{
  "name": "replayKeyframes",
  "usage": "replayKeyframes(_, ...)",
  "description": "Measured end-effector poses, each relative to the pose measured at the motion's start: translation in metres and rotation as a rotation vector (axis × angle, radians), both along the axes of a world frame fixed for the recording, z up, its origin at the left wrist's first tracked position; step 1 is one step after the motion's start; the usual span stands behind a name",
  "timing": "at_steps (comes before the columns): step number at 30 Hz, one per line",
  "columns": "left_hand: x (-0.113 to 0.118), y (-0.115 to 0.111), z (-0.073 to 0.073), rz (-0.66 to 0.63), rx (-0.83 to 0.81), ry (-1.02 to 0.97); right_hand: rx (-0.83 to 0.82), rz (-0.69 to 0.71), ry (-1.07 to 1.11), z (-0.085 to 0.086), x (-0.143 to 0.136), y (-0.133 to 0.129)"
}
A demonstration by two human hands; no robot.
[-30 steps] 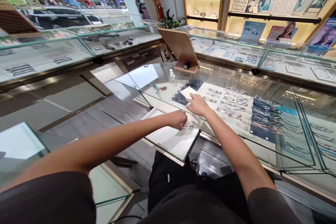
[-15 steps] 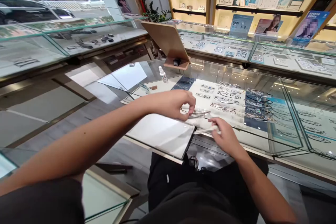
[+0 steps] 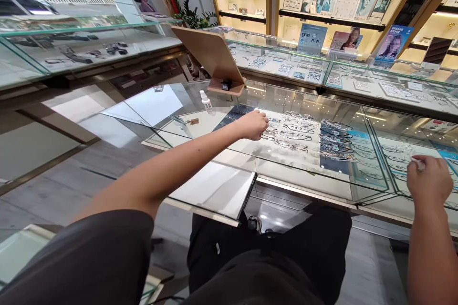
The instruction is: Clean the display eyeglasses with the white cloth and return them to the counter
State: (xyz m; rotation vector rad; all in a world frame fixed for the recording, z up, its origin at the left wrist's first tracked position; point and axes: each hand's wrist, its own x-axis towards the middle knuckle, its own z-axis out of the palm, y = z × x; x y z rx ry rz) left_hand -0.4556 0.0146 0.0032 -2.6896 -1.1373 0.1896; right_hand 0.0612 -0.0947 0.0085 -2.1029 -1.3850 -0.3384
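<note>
Clock positions are read from my left hand [image 3: 254,125], with 12 o'clock toward the top of the view. Hands in use: two. My left hand is low over the glass surface [image 3: 279,162], its arm reaching in from 8 o'clock. The fingers are bent downward and drawn narrow. Their tips are partly hidden, so I cannot tell whether they grip the pair of glasses [image 3: 270,136] just beside them at 4 o'clock.

My right hand [image 3: 429,178] is well apart, slightly past 3 o'clock, over the far right section. Its fingers are closed on one item: a white cloth [image 3: 418,162], a small part of which shows at the tips.

Items around the left hand, by count:
- Four pairs of glasses in a middle column [image 3: 296,135], at 3 o'clock.
- About five pairs on a dark strip [image 3: 332,167], farther out at 3 o'clock.
- One white spray bottle [image 3: 206,102], upright, at 10 o'clock.
- One brown tag [image 3: 194,121], at 9 o'clock.
- One wooden board [image 3: 211,55], tilted on its foot, at 11 o'clock.
- One white tray [image 3: 218,186], jutting from the near edge, at 7 o'clock.
- Three posters [image 3: 312,38], well beyond, between 1 and 2 o'clock.

Glasses near the right hand are too crowded to count.
</note>
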Motion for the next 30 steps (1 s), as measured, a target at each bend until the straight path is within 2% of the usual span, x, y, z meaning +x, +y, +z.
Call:
replayKeyframes(3, -0.003, 0.002, -0.004, 0.014, -0.011, 0.02, -0.159, 0.017, -0.013, -0.021, -0.002, -0.003)
replayKeyframes(5, -0.005, 0.002, -0.005, 0.013, -0.023, 0.027, -0.209, 0.054, -0.004, -0.034, -0.009, -0.006)
replayKeyframes(9, -0.01, 0.003, -0.004, 0.028, -0.063, -0.039, -0.223, 0.094, -0.006, -0.049, -0.016, -0.007)
replayKeyframes(14, -0.012, 0.004, -0.005, 0.058, -0.107, -0.073, -0.177, 0.116, -0.014, -0.061, -0.013, -0.003)
replayKeyframes(16, -0.012, 0.0, 0.001, 0.062, -0.095, -0.093, -0.166, 0.109, -0.002, -0.064, -0.011, -0.002)
replayKeyframes(19, -0.011, -0.019, 0.02, 0.084, -0.065, -0.223, -0.113, 0.094, 0.014, -0.069, -0.009, -0.003)
replayKeyframes(21, -0.009, -0.042, 0.032, 0.105, -0.197, -0.349, -0.083, 0.082, 0.026, -0.072, -0.008, -0.004)
replayKeyframes(23, -0.006, -0.07, 0.033, 0.082, -0.517, -0.399, -0.074, 0.061, 0.036, -0.075, -0.007, -0.006)
replayKeyframes(25, -0.004, -0.097, 0.018, 0.056, -0.821, -0.339, -0.061, 0.042, 0.032, -0.077, -0.006, -0.007)
replayKeyframes(27, -0.006, -0.115, -0.011, 0.075, -0.994, -0.238, -0.039, 0.037, 0.022, -0.078, -0.005, -0.009)
replayKeyframes(28, -0.009, -0.121, -0.029, 0.102, -0.991, -0.183, -0.034, 0.036, 0.02, -0.078, -0.005, -0.01)
replayKeyframes(30, -0.021, -0.122, -0.063, 0.169, -0.871, -0.117, -0.042, 0.025, 0.029, -0.077, -0.006, -0.012)
